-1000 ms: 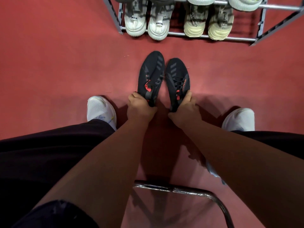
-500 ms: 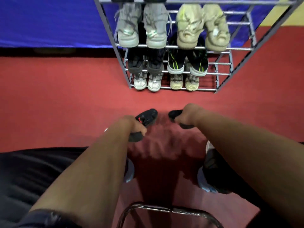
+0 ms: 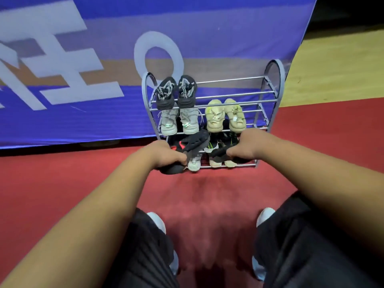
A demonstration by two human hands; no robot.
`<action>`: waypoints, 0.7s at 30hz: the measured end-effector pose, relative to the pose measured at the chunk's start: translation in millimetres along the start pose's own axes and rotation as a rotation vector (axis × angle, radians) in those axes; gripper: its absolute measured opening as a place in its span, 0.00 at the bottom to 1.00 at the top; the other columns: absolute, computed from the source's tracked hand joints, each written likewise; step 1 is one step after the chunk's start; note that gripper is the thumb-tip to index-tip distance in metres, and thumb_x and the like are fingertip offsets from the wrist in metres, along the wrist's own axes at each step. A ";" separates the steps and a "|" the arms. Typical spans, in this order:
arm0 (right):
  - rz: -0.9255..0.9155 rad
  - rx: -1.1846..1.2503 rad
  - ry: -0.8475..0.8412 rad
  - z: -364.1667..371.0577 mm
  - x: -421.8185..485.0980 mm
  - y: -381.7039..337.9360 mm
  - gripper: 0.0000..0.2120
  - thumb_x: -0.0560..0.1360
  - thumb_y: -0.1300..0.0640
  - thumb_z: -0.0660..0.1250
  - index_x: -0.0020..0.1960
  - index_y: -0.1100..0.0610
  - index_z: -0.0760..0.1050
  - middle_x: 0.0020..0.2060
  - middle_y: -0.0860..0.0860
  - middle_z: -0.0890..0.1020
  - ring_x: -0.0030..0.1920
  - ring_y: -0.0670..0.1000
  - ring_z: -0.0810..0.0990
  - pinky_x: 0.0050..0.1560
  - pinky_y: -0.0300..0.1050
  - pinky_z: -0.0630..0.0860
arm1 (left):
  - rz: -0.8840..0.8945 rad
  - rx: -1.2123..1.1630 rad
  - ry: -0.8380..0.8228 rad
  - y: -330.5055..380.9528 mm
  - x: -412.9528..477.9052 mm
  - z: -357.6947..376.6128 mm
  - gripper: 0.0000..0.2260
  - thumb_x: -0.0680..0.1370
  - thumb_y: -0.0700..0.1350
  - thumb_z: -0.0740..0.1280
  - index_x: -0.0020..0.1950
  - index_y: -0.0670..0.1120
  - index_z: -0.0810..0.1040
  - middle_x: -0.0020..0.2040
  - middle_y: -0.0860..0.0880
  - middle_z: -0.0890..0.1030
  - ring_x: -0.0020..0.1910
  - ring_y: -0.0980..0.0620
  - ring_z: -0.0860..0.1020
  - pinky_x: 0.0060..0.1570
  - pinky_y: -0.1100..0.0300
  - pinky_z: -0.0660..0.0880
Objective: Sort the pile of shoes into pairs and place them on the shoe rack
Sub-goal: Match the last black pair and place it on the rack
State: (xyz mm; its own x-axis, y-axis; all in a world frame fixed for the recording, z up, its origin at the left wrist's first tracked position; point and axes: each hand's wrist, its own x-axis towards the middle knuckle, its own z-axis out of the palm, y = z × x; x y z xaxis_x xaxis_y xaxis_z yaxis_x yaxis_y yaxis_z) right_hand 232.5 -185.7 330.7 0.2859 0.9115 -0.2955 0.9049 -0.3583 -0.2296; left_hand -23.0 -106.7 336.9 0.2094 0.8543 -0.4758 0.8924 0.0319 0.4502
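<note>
My left hand (image 3: pixel 164 155) grips a black shoe with a red mark (image 3: pixel 192 145), held in the air in front of the grey metal shoe rack (image 3: pixel 272 88). My right hand (image 3: pixel 246 145) grips the matching black shoe (image 3: pixel 219 152), mostly hidden under the fingers. On the rack's top tier sits a black-and-white pair (image 3: pixel 176 92) at the left. Below it are a grey pair (image 3: pixel 179 121) and a beige pair (image 3: pixel 225 115). The lower tiers hold more pairs, partly hidden behind my hands.
A blue banner (image 3: pixel 83 69) with white letters hangs behind the rack. The floor is red carpet (image 3: pixel 62 173), with wooden floor (image 3: pixel 336 69) at the right. My black shorts and white shoes (image 3: pixel 156 222) show at the bottom.
Both hands lifted the black pair off the floor and carried it up and forward toward the rack. My view rose from the floor to the whole rack and the banner.
</note>
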 end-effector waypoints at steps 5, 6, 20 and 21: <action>0.042 0.240 0.299 -23.8 -11.9 16.9 0.17 0.66 0.44 0.73 0.35 0.57 0.75 0.30 0.53 0.77 0.30 0.52 0.76 0.27 0.42 0.65 | 0.098 -0.078 0.191 33.8 -16.0 -16.4 0.19 0.68 0.58 0.78 0.36 0.43 0.77 0.34 0.46 0.77 0.33 0.48 0.75 0.31 0.59 0.68; 0.036 0.294 0.365 -23.4 -7.1 21.3 0.16 0.65 0.44 0.73 0.36 0.58 0.76 0.29 0.52 0.77 0.29 0.52 0.76 0.26 0.42 0.65 | 0.113 -0.083 0.223 40.8 -14.3 -17.4 0.20 0.68 0.58 0.78 0.36 0.43 0.77 0.34 0.46 0.77 0.33 0.47 0.76 0.31 0.59 0.68; 0.089 0.738 0.653 -47.7 160.2 38.5 0.25 0.57 0.40 0.67 0.48 0.54 0.76 0.45 0.56 0.81 0.47 0.60 0.80 0.38 0.45 0.75 | 0.222 -0.123 0.551 143.8 128.1 3.8 0.27 0.69 0.65 0.73 0.54 0.45 0.75 0.45 0.49 0.82 0.46 0.44 0.80 0.41 0.53 0.76; 0.102 0.756 0.667 -48.0 173.2 36.6 0.26 0.57 0.40 0.67 0.50 0.55 0.76 0.47 0.56 0.81 0.48 0.61 0.81 0.40 0.47 0.77 | 0.214 -0.117 0.562 150.8 142.0 3.7 0.28 0.70 0.65 0.73 0.56 0.44 0.74 0.47 0.48 0.81 0.47 0.43 0.80 0.42 0.52 0.75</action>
State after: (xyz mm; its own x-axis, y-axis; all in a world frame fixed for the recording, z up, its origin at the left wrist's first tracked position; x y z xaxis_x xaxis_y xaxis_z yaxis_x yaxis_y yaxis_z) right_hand 330.3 -31.2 315.6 0.6778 0.7131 0.1790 0.4960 -0.2636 -0.8274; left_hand 142.8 17.5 334.4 0.1081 0.9899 0.0917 0.7970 -0.1414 0.5872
